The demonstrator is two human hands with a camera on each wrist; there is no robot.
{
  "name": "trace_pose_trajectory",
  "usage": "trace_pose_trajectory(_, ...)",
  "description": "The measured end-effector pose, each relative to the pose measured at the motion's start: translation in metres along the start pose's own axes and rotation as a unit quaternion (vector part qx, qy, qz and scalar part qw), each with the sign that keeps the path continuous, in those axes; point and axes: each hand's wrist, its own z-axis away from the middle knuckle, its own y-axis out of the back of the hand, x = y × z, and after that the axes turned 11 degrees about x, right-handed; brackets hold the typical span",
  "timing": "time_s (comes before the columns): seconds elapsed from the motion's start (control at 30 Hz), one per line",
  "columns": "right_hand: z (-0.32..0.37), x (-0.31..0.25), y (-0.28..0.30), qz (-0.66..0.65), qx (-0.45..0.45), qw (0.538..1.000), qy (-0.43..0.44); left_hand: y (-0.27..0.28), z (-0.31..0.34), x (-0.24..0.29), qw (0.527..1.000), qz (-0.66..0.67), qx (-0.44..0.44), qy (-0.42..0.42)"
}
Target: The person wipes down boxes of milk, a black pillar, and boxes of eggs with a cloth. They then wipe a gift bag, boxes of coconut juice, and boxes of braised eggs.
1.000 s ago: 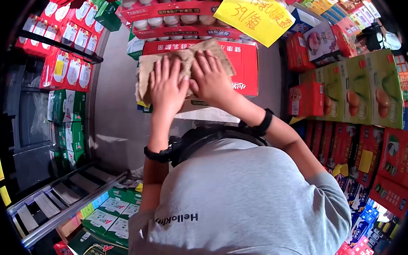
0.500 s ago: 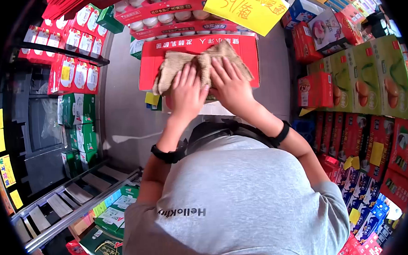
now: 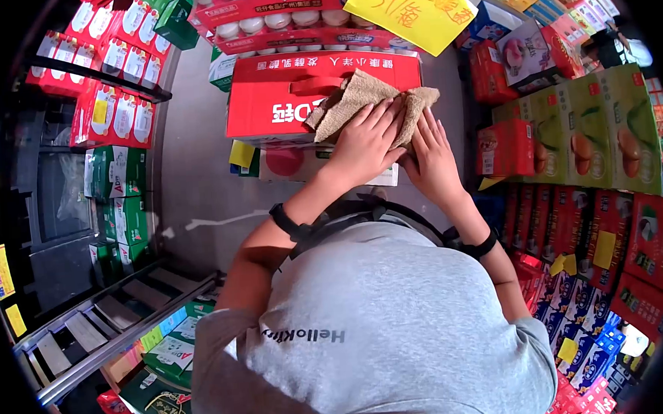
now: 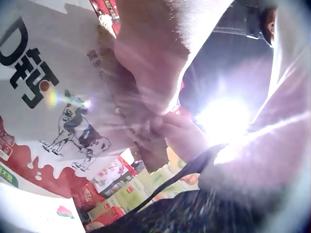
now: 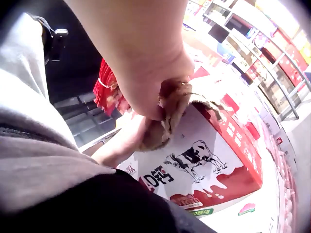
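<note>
A brown cloth [image 3: 356, 101] lies bunched over the right end of a red carton [image 3: 266, 98] in the head view. The left hand [image 3: 366, 147] rests on it with fingers fairly straight. Beside it the right hand [image 3: 432, 157] touches the cloth's right part at the carton's edge, fingers extended, thumbs close together. In the right wrist view the cloth [image 5: 175, 109] hangs over the corner of the carton, whose white side [image 5: 194, 145] has a cow print. The left wrist view shows the cloth [image 4: 126, 97] against that side, partly washed out by glare.
A yellow price sign [image 3: 411, 12] overhangs stacked red packs of bottles [image 3: 284, 18] behind the carton. Green cartons [image 3: 582, 134] stand at the right, and green boxes [image 3: 123, 173] at the left. A metal rack [image 3: 113, 323] is at lower left.
Both hands and the cloth have moved right across the carton top, uncovering its handle and left portion. The cloth is more bunched than before.
</note>
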Motion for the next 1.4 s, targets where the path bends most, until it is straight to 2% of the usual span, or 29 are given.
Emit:
trace_pose_trajectory(0.07, -0.001, -0.003, 0.000, -0.008, -0.019, 1.000, 0.023, 0.005, 0.010, -0.005, 1.000, 0.015, 0.004, 0.001)
trace_pose_trajectory(0.13, -0.004, -0.008, -0.002, -0.016, -0.042, 0.998, 0.050, 0.009, 0.027, -0.014, 0.998, 0.032, 0.044, 0.021)
trace_pose_trajectory(0.23, -0.017, -0.022, -0.016, -0.007, -0.040, 0.988, 0.147, 0.017, 0.063, -0.036, 0.996, -0.046, 0.052, 0.047)
trace_pose_trajectory(0.27, -0.022, -0.028, -0.026, 0.004, -0.028, 0.984, 0.173, 0.017, 0.073, -0.044, 0.993, -0.059, 0.078, 0.072)
trace_pose_trajectory(0.33, -0.035, -0.037, -0.050, 0.013, -0.013, 0.971, 0.238, 0.035, 0.085, -0.061, 0.985, -0.125, 0.043, 0.109)
trace_pose_trajectory(0.37, -0.044, -0.045, -0.058, 0.005, -0.002, 0.965, 0.262, 0.043, 0.090, -0.069, 0.981, -0.112, 0.064, 0.142)
trace_pose_trajectory(0.4, -0.053, -0.054, -0.064, -0.011, 0.011, 0.962, 0.272, 0.050, 0.094, -0.077, 0.976, -0.100, 0.086, 0.174)
trace_pose_trajectory(0.47, -0.078, -0.075, -0.071, -0.030, 0.006, 0.959, 0.282, 0.061, 0.104, -0.096, 0.969, -0.112, 0.116, 0.185)
trace_pose_trajectory(0.53, -0.102, -0.095, -0.078, -0.014, -0.070, 0.960, 0.269, 0.076, 0.108, -0.105, 0.966, -0.125, 0.113, 0.197)
trace_pose_trajectory(0.57, -0.107, -0.096, -0.095, -0.032, 0.023, 0.953, 0.300, 0.077, 0.113, -0.112, 0.966, -0.092, 0.116, 0.210)
trace_pose_trajectory(0.6, -0.107, -0.102, -0.100, -0.031, 0.024, 0.954, 0.297, 0.078, 0.115, -0.112, 0.961, -0.072, 0.113, 0.243)
trace_pose_trajectory(0.67, -0.104, -0.107, -0.108, -0.003, 0.022, 0.966, 0.259, 0.080, 0.116, -0.109, 0.949, -0.200, 0.066, 0.233)
trace_pose_trajectory(0.7, -0.100, -0.104, -0.110, 0.021, 0.075, 0.959, 0.274, 0.079, 0.114, -0.106, 0.953, -0.195, 0.063, 0.225)
trace_pose_trajectory(0.77, -0.087, -0.098, -0.104, 0.078, 0.066, 0.962, 0.254, 0.078, 0.108, -0.097, 0.947, -0.165, 0.063, 0.268)
trace_pose_trajectory(0.8, -0.082, -0.094, -0.099, 0.101, 0.059, 0.962, 0.245, 0.074, 0.108, -0.097, 0.952, -0.137, 0.085, 0.262)
trace_pose_trajectory(0.87, -0.073, -0.080, -0.089, 0.120, 0.047, 0.966, 0.223, 0.075, 0.101, -0.092, 0.957, -0.143, 0.072, 0.243)
trace_pose_trajectory(0.93, -0.065, -0.062, -0.080, 0.134, 0.027, 0.961, 0.242, 0.071, 0.092, -0.083, 0.962, -0.148, 0.054, 0.223)
trace_pose_trajectory(0.97, -0.061, -0.057, -0.072, 0.105, 0.027, 0.970, 0.217, 0.068, 0.085, -0.079, 0.963, -0.162, 0.038, 0.212)
trace_pose_trajectory(1.07, -0.047, -0.035, -0.058, 0.074, 0.045, 0.978, 0.190, 0.037, 0.073, -0.067, 0.976, -0.154, 0.078, 0.129)
trace_pose_trajectory(1.13, -0.035, -0.022, -0.046, 0.065, 0.065, 0.983, 0.161, 0.020, 0.059, -0.052, 0.983, -0.123, 0.096, 0.094)
trace_pose_trajectory(1.2, -0.020, -0.010, -0.040, 0.044, 0.071, 0.984, 0.160, 0.012, 0.044, -0.036, 0.987, -0.115, 0.075, 0.079)
trace_pose_trajectory(1.27, -0.006, -0.004, -0.035, 0.057, 0.081, 0.986, 0.136, 0.004, 0.035, -0.029, 0.990, -0.073, 0.113, 0.039)
trace_pose_trajectory(1.4, 0.017, 0.005, -0.041, 0.064, 0.092, 0.989, 0.093, -0.008, 0.028, -0.023, 0.995, -0.066, 0.075, -0.029)
